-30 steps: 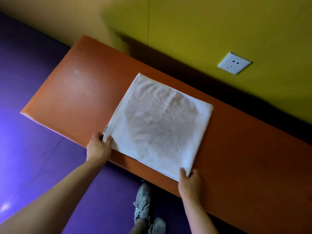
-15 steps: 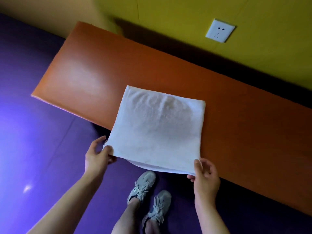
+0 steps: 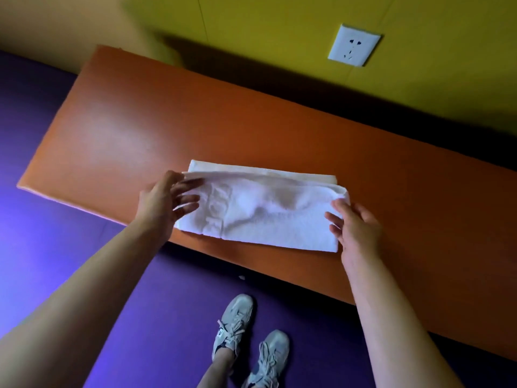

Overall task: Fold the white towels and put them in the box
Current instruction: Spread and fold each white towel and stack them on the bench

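a head-worn camera looks down at an orange surface (image 3: 279, 130) set against a yellow wall (image 3: 279, 23) that carries a white power socket (image 3: 354, 45). a white towel (image 3: 265, 217) lies near the front edge of the surface, folded into a long band, with a narrow strip of its lower layer showing along the far side, so the layers are not quite lined up. a raised woven pattern runs across the towel near its left end. the person's left hand (image 3: 165, 203) rests at the towel's left end, fingers spread and fairly straight across the cloth, gripping nothing; it seems to be flattening the fold there. the right hand (image 3: 354, 222) sits at the right end, fingers loosely extended against the edge, apparently steadying that side so the band stays square. one hand at each end probably keeps the soft cloth from sliding or springing back open. below the surface are a purple floor (image 3: 84, 219) and the person's grey sneakers (image 3: 249, 343). no box is in view, so folding looks to be the step in hand and packing is not yet done.
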A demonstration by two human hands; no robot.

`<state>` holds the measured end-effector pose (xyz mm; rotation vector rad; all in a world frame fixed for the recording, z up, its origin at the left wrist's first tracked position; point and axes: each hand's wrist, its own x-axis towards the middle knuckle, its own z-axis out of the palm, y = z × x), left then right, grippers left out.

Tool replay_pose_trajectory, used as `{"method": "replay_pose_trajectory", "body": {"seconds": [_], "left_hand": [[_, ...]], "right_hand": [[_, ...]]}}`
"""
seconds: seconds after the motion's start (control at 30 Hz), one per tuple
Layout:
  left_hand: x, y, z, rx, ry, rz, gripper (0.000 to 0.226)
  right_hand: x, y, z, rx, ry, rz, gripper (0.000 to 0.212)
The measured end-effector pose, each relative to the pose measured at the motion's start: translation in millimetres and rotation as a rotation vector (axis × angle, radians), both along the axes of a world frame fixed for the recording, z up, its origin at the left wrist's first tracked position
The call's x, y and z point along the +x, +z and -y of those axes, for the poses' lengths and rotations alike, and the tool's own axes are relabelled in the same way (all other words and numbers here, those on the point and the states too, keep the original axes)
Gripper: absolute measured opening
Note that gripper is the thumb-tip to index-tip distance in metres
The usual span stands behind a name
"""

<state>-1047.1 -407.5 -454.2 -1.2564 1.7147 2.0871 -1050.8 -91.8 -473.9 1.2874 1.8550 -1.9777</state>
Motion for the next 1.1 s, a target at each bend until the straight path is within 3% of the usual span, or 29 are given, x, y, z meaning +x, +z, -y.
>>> {"method": "replay_pose_trajectory", "body": {"seconds": [0.13, 0.2, 0.27, 0.4, 0.47, 0.53, 0.63, 0.73, 0.8, 0.93, 1.1], "left_hand": [[-29, -18, -1, -0.109, 0.023, 0.024, 0.019], [-30, -35, 1, -0.206, -0.061, 0.046, 0.050], [-19, -45, -1, -0.490, -0.277, 0.053, 0.069], [23, -53, -38, -1.112, -0.761, -0.304, 0.048], [41, -59, -65, -1.170, -1.056, -0.425, 0.049], [60, -68, -91, -1.162, -1.295, -0.415, 0.061], [74, -81, -115, -1.200, -1.377, -0.331, 0.085], [74, -86, -124, -1.274, -1.378, -0.272, 0.099], [73, -85, -128, -1.284, -1.388, -0.260, 0.102], [78, -84, -133, -1.320, -1.407, -0.274, 0.110], [103, -76, -155, -1.256, -1.311, -0.439, 0.103]], "right_hand": [[-36, -23, 6, 0.107, 0.047, -0.016, 0.016], [-45, -32, 7, 0.127, 0.060, 0.005, 0.029], [-45, -41, 5, 0.280, 0.121, 0.030, 0.045], [-39, -52, -2, 0.644, 0.380, -0.042, 0.047], [-41, -55, -3, 0.700, 0.478, -0.005, 0.045], [-47, -56, -3, 0.711, 0.524, 0.076, 0.045], [-52, -56, -6, 0.573, 0.490, 0.201, 0.043], [-42, -48, -14, 0.360, 0.475, 0.230, 0.022], [-25, -36, -22, 0.245, 0.443, 0.230, 0.015], [24, -20, -29, 0.134, 0.363, 0.222, 0.021], [76, 3, -20, -0.256, 0.109, 0.256, 0.017]]}}
